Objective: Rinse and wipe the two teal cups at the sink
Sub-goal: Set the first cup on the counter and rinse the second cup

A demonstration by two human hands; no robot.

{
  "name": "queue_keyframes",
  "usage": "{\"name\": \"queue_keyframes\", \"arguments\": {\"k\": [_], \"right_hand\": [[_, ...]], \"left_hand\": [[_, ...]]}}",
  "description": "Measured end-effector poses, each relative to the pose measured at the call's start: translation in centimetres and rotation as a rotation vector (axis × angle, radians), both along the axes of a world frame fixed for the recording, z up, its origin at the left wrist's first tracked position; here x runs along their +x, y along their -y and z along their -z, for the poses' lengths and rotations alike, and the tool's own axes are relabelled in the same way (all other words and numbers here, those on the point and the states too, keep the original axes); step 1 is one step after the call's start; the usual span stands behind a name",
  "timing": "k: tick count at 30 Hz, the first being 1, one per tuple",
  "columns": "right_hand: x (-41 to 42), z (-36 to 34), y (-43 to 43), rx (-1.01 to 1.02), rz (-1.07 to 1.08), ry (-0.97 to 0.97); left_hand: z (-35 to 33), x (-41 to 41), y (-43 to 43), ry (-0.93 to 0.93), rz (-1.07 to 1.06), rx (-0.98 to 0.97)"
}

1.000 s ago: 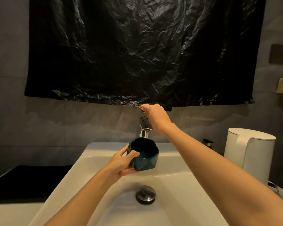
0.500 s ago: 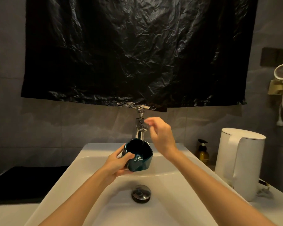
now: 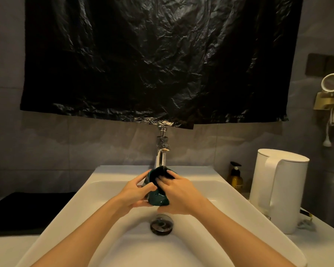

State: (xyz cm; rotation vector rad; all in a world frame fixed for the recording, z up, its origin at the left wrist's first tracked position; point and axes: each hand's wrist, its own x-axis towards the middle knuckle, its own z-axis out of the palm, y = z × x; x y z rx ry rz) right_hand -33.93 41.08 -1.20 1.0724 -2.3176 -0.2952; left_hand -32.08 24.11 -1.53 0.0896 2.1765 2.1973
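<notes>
One teal cup (image 3: 158,198), mouth up beneath the faucet (image 3: 161,151), is gripped by the left hand (image 3: 134,192), right hand (image 3: 181,195) hooked over its rim.

Glossy teal ceramic cup (image 3: 158,198), shiny chrome tap (image 3: 161,149), smooth white sink (image 3: 197,176), crinkled black plastic sheet (image 3: 154,58) behind.

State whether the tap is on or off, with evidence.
On: a stream of water runs from the tap into the teal cup held below.

Your cup (image 3: 158,199) under the tap (image 3: 161,151), over the sink (image 3: 81,191), drain (image 3: 161,225) in front, kettle (image 3: 278,189) and bottle (image 3: 235,178) to your right
</notes>
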Motion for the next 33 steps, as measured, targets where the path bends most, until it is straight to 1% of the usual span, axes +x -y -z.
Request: {"name": "queue_keyframes", "arguments": {"k": [1, 2, 5, 6, 8, 11, 13, 15, 17, 19, 20, 23, 24, 28, 29, 31, 33], "right_hand": [[0.1, 0.0, -0.1, 0.006, 0.013, -0.038], [0.3, 0.1, -0.1, 0.002, 0.01, -0.035], [0.6, 0.4, 0.0, -0.067, -0.077, 0.088], [0.5, 0.4, 0.0, -0.058, -0.091, 0.09], [0.2, 0.3, -0.3, -0.024, -0.046, 0.033], [0.6, 0.0, -0.5, -0.016, 0.019, -0.008], [1.2, 0.1, -0.3, -0.076, -0.003, 0.065], [1.3, 0.3, 0.0, -0.084, -0.044, 0.13], [0.7, 0.5, -0.3, -0.049, -0.008, 0.067], [0.7, 0.4, -0.4, -0.017, 0.061, -0.005], [0.8, 0.3, -0.4, -0.02, 0.069, 0.0], [1.5, 0.7, 0.1, -0.141, -0.014, 0.189], [1.4, 0.6, 0.2, -0.135, -0.04, 0.213], [1.2, 0.3, -0.3, -0.066, 0.062, 0.083], [1.4, 0.2, -0.2, -0.07, 0.059, 0.091], [1.8, 0.5, 0.2, -0.126, 0.008, 0.174], [1.5, 0.7, 0.3, -0.112, -0.031, 0.197]], "left_hand": [[0.0, 0.0, -0.1, 0.001, -0.014, 0.002], [0.0, -0.1, -0.1, 0.0, -0.023, 0.004], [0.4, -0.3, -0.1, 0.004, -0.011, -0.001], [0.4, -0.2, -0.2, 0.004, 0.007, -0.007], [0.5, -0.1, -0.3, -0.001, 0.029, -0.008], [0.3, -0.1, -0.3, 0.008, -0.016, -0.003], [0.3, -0.3, -0.2, 0.01, -0.042, -0.021], [0.4, -0.3, -0.1, 0.008, -0.028, -0.039], [0.5, -0.2, -0.2, 0.007, 0.005, -0.04], [0.4, -0.1, -0.3, 0.008, -0.005, -0.042], [0.3, -0.2, -0.2, 0.007, -0.022, -0.043], [0.4, -0.4, 0.2, -0.011, -0.033, -0.061], [0.3, -0.4, 0.3, -0.017, -0.022, -0.068], [0.1, -0.1, 0.1, -0.026, -0.018, -0.103], [0.1, -0.1, 0.1, -0.025, -0.027, -0.108], [0.2, -0.3, 0.3, -0.027, -0.035, -0.122], [0.3, -0.3, 0.4, -0.03, -0.023, -0.13]]}}
